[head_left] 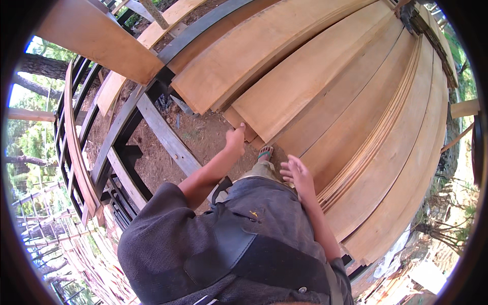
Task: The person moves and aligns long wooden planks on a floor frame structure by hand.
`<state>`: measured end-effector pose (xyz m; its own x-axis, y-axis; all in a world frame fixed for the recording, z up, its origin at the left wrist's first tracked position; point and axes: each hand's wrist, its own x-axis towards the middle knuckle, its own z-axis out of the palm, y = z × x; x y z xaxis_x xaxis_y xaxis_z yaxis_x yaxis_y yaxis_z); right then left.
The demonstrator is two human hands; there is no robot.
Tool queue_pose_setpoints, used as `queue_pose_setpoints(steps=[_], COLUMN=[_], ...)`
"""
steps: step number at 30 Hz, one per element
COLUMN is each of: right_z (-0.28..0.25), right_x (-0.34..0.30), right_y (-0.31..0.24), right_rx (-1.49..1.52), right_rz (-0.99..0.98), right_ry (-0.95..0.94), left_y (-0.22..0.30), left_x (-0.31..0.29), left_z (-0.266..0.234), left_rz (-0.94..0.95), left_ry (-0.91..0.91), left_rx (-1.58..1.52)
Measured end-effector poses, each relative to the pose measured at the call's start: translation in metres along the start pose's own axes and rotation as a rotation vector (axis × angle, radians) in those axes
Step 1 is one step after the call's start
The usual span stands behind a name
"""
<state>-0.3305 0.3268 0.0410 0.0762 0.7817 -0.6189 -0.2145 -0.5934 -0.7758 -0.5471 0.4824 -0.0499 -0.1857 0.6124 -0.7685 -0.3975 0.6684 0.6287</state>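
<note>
Long, thin wooden boards (pixel 315 76) lie in overlapping stacks, fanning from in front of me to the far right. My left hand (pixel 235 140) is closed at the near end of a low wooden board (pixel 235 118), its thumb over the edge; the other fingers are mostly hidden. Over the near ends of the stacks, my right hand (pixel 299 175) has its fingers apart and holds nothing. Between the two hands, my sandalled foot (pixel 265 151) shows on the ground.
A dark frame with grey wooden slats (pixel 168 133) stands to my left. A broad board (pixel 101 43) juts in at the upper left. Bare soil (pixel 201 133) lies between frame and stacks. At the far right end is a dark object (pixel 408 21) I cannot make out.
</note>
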Motion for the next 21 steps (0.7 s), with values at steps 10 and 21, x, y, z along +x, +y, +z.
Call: queue_pose_setpoints(steps=[10,21], right_z=[0.017,0.001], right_x=[0.104,0.1], right_y=[-0.021,-0.017], right_rx=[0.101,-0.431], right_rz=[0.051,-0.236], right_ry=[0.481,0.811], left_y=[-0.018,-0.027], left_x=[-0.097,-0.101], left_z=[0.028,0.035], left_rz=[-0.157,-0.217], left_ry=[-0.217,-0.284], left_rx=[-0.034,-0.037])
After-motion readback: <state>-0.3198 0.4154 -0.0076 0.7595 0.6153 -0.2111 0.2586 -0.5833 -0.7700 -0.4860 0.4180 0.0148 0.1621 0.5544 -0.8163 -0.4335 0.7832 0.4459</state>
